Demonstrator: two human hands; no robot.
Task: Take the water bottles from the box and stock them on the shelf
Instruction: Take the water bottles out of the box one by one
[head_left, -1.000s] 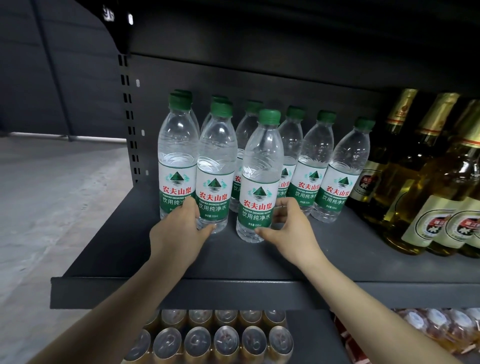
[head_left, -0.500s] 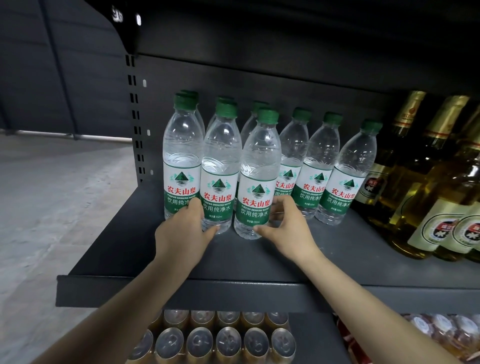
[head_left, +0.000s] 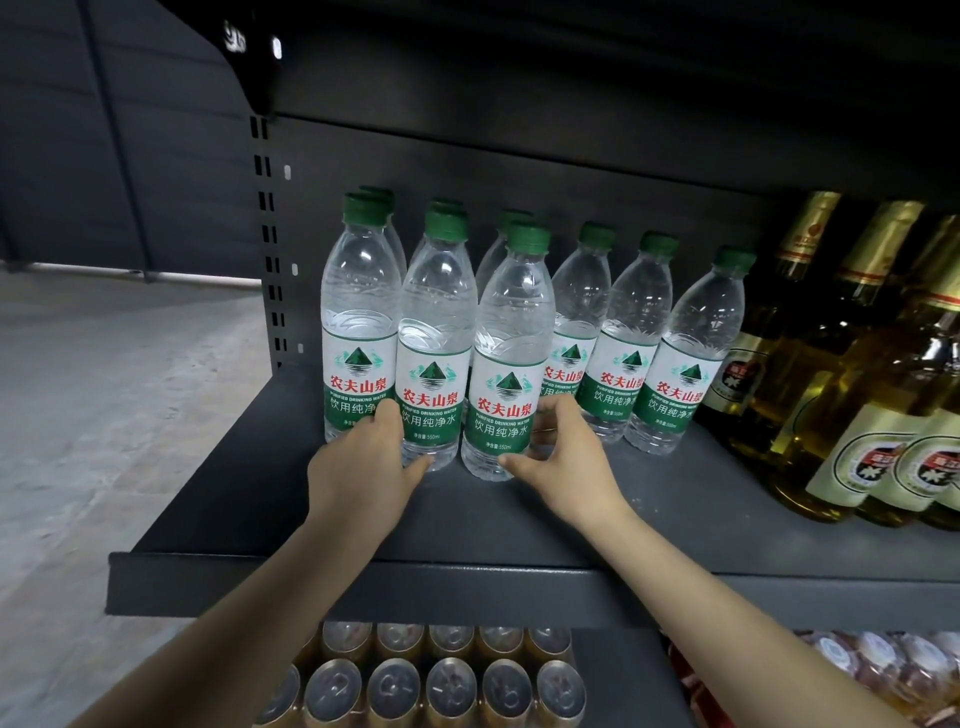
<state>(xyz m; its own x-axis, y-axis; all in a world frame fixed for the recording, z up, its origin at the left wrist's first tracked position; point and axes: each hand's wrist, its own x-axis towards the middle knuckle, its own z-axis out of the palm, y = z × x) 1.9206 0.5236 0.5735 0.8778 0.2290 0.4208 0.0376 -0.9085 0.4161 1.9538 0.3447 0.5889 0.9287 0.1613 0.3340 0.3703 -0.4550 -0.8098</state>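
Water bottles (head_left: 496, 358) gripped by left hand (head_left: 363, 462) and right hand (head_left: 563, 457) sit closer together than before.

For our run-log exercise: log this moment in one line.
left hand grips second front bottle | right hand grips third front bottle | both on shelf

Shop, metal shelf (head_left: 363, 592) stocked with bottles (head_left: 857, 415), cans (head_left: 447, 686)

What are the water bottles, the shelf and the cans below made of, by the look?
Water bottles: clear thin plastic, probably PET; see-through ribbed walls, glossy printed label, green plastic caps.
Shelf: likely sheet steel with dark grey matte paint; folded front lip, slotted upright.
Cans: metal, probably aluminium; shiny tops with pull tabs.
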